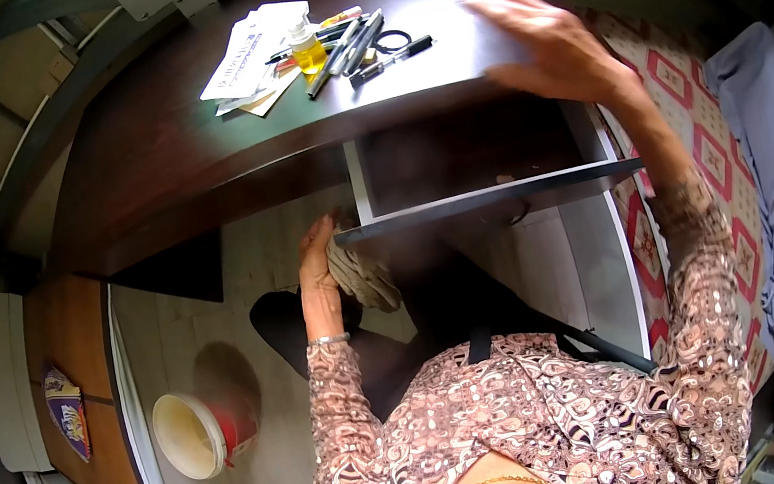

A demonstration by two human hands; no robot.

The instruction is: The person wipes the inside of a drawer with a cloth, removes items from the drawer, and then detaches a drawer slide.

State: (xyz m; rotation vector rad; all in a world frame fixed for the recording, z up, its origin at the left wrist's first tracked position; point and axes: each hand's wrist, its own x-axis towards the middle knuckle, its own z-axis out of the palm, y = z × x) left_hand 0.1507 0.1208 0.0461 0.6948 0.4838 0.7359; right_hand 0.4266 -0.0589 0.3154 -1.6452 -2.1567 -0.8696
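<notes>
My left hand (319,272) is at the left corner of a pulled-out desk drawer (483,200), gripping a beige cloth (362,274) that hangs beside and below the drawer front. Its fingertips are partly hidden by the cloth and the drawer. My right hand (546,46), slightly blurred, is over the right end of the dark wooden desk (147,120). Its thumb and fingers are spread with nothing between them; whether it touches the desktop I cannot tell. Dark shadow fills most of the drawer's inside.
Papers (244,59), a pump bottle of yellow liquid (308,53), several pens (356,45) and a black ring (393,40) lie on the desk. A bucket (190,436) stands on the floor, left, near a brown cabinet (67,331). Patterned bedding (714,152) borders the right.
</notes>
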